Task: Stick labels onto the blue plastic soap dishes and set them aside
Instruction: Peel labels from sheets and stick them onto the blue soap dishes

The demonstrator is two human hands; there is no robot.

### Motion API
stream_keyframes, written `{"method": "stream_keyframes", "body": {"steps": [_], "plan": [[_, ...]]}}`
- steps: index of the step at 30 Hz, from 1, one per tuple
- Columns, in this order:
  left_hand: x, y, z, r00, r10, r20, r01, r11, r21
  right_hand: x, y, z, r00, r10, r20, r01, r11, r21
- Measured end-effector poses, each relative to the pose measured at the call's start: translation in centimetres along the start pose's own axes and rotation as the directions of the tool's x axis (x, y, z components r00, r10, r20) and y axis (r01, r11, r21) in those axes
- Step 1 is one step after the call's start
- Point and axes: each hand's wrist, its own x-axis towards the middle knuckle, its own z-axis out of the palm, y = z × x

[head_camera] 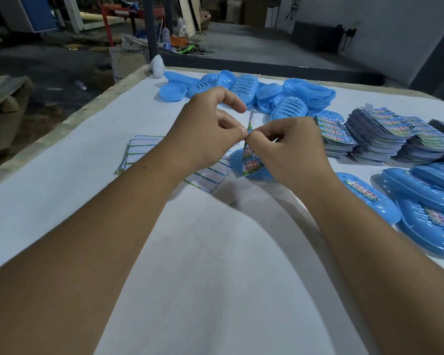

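My left hand (210, 126) and my right hand (290, 147) meet over the middle of the table, both pinching a colourful printed label (250, 160) at its top edge. The label hangs down, and a thin strip (251, 121) of it stands up between my fingers. Just under the label lies a blue soap dish (237, 160), partly hidden by my right hand. A heap of unlabelled blue soap dishes (244, 88) lies at the far side. Labelled blue dishes (420, 201) are gathered at the right edge.
Stacks of printed label sheets (385, 134) stand at the right, behind the labelled dishes. Used white backing sheets (141, 152) lie left of my hands. A white object (157, 65) sits at the table's far left corner. The white table (62, 190) drops off on the left.
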Motion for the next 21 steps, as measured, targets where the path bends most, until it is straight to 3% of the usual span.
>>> {"method": "stream_keyframes", "body": {"steps": [21], "plan": [[0.5, -0.4, -0.2, 0.993, -0.089, -0.080, 0.094, 0.993, 0.065, 1.0, 0.7, -0.2, 0.998, 0.068, 0.020, -0.069, 0.997, 0.048]]}}
